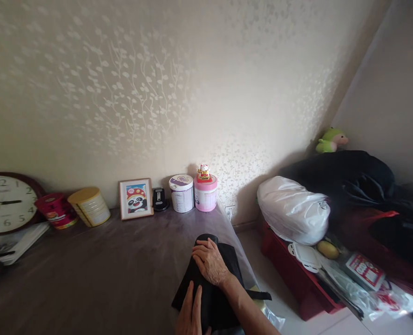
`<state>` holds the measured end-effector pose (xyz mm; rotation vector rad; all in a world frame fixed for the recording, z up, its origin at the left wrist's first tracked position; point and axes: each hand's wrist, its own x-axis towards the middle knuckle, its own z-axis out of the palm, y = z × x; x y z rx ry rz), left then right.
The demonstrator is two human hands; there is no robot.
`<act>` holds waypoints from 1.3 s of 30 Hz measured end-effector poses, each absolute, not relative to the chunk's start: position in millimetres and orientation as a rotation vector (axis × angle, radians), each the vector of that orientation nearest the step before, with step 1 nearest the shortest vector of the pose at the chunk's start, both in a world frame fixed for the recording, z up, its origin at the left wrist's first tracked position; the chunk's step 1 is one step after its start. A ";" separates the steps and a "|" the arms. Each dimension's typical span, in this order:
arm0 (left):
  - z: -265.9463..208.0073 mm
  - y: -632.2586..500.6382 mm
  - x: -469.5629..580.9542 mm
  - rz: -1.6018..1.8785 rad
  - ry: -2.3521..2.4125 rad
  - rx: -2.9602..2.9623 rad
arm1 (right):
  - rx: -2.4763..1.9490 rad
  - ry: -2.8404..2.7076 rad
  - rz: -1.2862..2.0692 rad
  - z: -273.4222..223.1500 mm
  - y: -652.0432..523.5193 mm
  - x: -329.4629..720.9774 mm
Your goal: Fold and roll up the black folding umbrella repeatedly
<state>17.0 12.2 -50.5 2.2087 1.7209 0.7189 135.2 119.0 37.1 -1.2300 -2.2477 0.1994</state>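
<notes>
A black folded cloth (229, 260) with a rolled or raised far edge lies near the right edge of the table (122, 274). My right hand (210, 261) rests across its far part, fingers stretched out and lying on the fabric. Closer to me, my left hand (191, 309) presses on the cloth's near left side with its fingers extended. A black strap (258, 295) sticks out to the right past the right forearm. Under it, clear plastic (273, 317) hangs over the table edge. The cloth's near end is partly hidden by my hands and arm.
Along the wall stand a clock (5, 202), a red tub (57, 211), a yellow-lidded can (90, 208), a framed panda picture (135, 199), a white tub (181, 194) and a pink tub (206, 196). On the right, a red box (286, 265) bears a white bag (293, 209).
</notes>
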 end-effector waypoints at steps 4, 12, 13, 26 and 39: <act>-40.6 14.5 14.8 0.589 1.697 2.124 | -1.286 -2.211 0.206 35.8 140.7 134.8; -30.8 17.4 10.4 0.564 1.626 1.985 | -1.533 -1.987 0.267 35.1 166.5 141.9; -30.9 17.3 10.3 0.562 1.625 1.969 | -1.570 -1.935 0.285 35.4 166.5 145.9; -16.7 5.2 13.7 0.511 1.647 1.925 | -1.818 -1.406 0.357 19.7 97.0 224.6; -18.0 3.9 12.3 0.558 1.604 1.943 | -1.793 -1.271 0.629 36.4 71.9 216.1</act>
